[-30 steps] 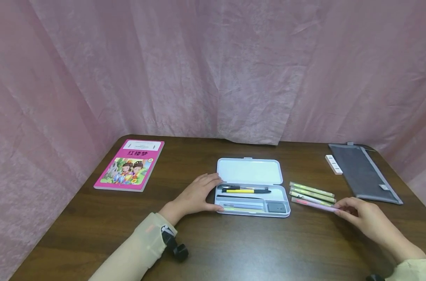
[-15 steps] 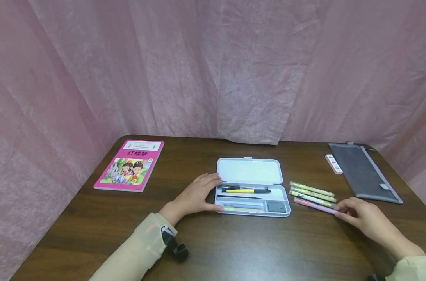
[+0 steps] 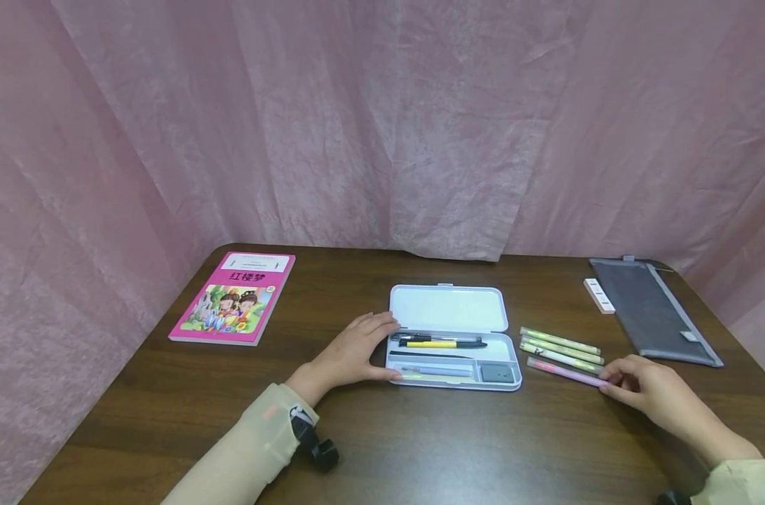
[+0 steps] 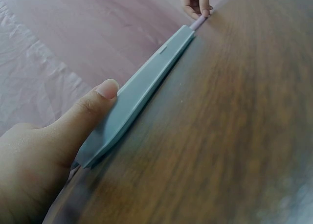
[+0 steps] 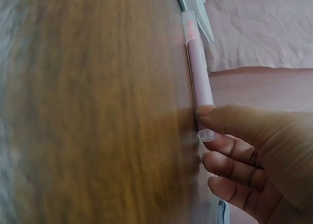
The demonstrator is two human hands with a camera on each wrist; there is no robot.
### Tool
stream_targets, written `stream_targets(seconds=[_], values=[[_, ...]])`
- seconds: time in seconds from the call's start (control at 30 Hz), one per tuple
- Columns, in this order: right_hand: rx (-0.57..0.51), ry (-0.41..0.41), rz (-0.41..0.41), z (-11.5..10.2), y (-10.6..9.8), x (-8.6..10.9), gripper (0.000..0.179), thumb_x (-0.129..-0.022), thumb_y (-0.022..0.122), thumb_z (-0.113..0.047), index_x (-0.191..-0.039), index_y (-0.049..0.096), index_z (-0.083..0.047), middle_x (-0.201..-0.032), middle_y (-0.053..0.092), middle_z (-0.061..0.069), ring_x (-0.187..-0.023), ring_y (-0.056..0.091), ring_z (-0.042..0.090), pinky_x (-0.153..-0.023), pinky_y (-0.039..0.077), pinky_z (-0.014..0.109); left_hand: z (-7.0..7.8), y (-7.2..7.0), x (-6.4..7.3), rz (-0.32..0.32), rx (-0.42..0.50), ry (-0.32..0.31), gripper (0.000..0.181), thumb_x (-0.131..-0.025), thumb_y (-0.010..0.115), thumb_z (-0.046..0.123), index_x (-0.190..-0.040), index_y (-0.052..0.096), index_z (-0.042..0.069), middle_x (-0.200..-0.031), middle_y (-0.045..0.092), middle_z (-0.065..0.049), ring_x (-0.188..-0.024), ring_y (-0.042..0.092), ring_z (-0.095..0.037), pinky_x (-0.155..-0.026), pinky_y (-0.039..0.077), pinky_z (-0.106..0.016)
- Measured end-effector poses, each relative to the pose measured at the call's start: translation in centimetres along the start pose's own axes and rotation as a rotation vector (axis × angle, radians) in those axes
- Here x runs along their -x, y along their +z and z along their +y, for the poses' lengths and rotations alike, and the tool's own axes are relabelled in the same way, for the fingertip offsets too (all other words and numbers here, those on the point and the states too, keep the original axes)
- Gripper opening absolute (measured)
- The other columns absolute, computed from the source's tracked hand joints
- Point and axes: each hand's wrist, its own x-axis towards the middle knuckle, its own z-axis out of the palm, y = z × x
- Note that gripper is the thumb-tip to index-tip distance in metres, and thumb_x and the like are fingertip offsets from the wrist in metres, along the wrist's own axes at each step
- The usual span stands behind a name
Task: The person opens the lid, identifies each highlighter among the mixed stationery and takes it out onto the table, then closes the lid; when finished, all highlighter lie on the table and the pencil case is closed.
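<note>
A pale blue pencil case [image 3: 499, 346] lies unfolded on the table, its lid laid back. My left hand [image 3: 350, 354] holds its left end, thumb on the front side [image 4: 105, 94] and fingers by the hinge. Inside are a yellow-and-black pen [image 3: 442, 344], a dark clear-barrelled pen, a few slim items and a grey block [image 3: 496, 372]. To the right, my right hand [image 3: 650, 389] pinches the near end of a pink-and-purple highlighter [image 5: 200, 77] between thumb and fingers. Several yellow-green highlighters [image 3: 562, 342] lie side by side just behind it.
At the far right a grey mesh pouch [image 3: 656, 308] lies flat, with a small white block [image 3: 599, 296] beside it. A pink picture-covered book [image 3: 233, 298] rests at the left. A pink curtain [image 3: 382, 126] hangs along the table's back edge.
The pink-and-purple highlighter has shifted slightly right and toward me in my right hand, leaving a small gap to the other highlighters. My left hand stays on the pencil case.
</note>
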Motion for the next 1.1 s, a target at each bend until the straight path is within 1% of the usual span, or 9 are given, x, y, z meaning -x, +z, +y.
stream_targets(seconds=[0.3, 0.5, 0.77, 1.0, 1.1], values=[[-0.009, -0.004, 0.015, -0.1, -0.2, 0.3, 0.027, -0.065, 0.083, -0.008, -0.079, 0.065, -0.022, -0.071, 0.050, -0.023, -0.064, 0.039, -0.013, -0.053, 0.031, 0.012, 0.1, 0.1, 0.1, -0.009, 0.007, 0.004, 0.088, -0.075, 0.066, 0.068, -0.142, 0.044, 0.015, -0.152, 0.041, -0.003, -0.143, 0.033, -0.018, -0.121, 0.024, -0.042], [0.003, 0.004, 0.002, -0.5, -1.2, 0.1, 0.026, -0.066, 0.083, -0.007, -0.079, 0.066, -0.021, -0.072, 0.051, -0.022, -0.064, 0.040, -0.013, -0.052, 0.036, 0.015, 0.0, 0.2, 0.0, -0.004, 0.004, 0.006, 0.088, -0.075, 0.066, 0.068, -0.142, 0.045, 0.015, -0.152, 0.041, -0.004, -0.143, 0.034, -0.018, -0.121, 0.025, -0.041], [-0.006, -0.020, -0.006, -0.9, -2.8, -0.7, 0.024, -0.069, 0.081, -0.005, -0.082, 0.067, -0.020, -0.072, 0.052, -0.022, -0.065, 0.041, -0.012, -0.052, 0.038, 0.015, 0.0, 0.0, 0.0, 0.003, 0.016, 0.000, 0.089, -0.074, 0.066, 0.069, -0.142, 0.045, 0.015, -0.152, 0.041, -0.004, -0.142, 0.035, -0.020, -0.119, 0.027, -0.043], [0.021, 0.001, -0.026, -1.6, -4.3, -1.9, 0.020, -0.072, 0.081, -0.014, -0.085, 0.067, -0.020, -0.074, 0.053, -0.019, -0.066, 0.041, -0.012, -0.053, 0.040, 0.017, -0.2, 0.2, 0.0, 0.002, 0.008, -0.010, 0.089, -0.074, 0.065, 0.070, -0.142, 0.044, 0.017, -0.152, 0.041, -0.002, -0.143, 0.034, -0.018, -0.120, 0.026, -0.042], [0.027, -0.018, -0.026, -2.0, -4.8, -2.6, 0.019, -0.073, 0.081, -0.014, -0.086, 0.068, -0.019, -0.074, 0.053, -0.019, -0.067, 0.042, -0.012, -0.054, 0.042, 0.017, -0.3, 0.2, 0.0, 0.003, 0.007, -0.005, 0.089, -0.075, 0.065, 0.070, -0.142, 0.044, 0.016, -0.152, 0.041, -0.002, -0.143, 0.034, -0.018, -0.120, 0.026, -0.041]])
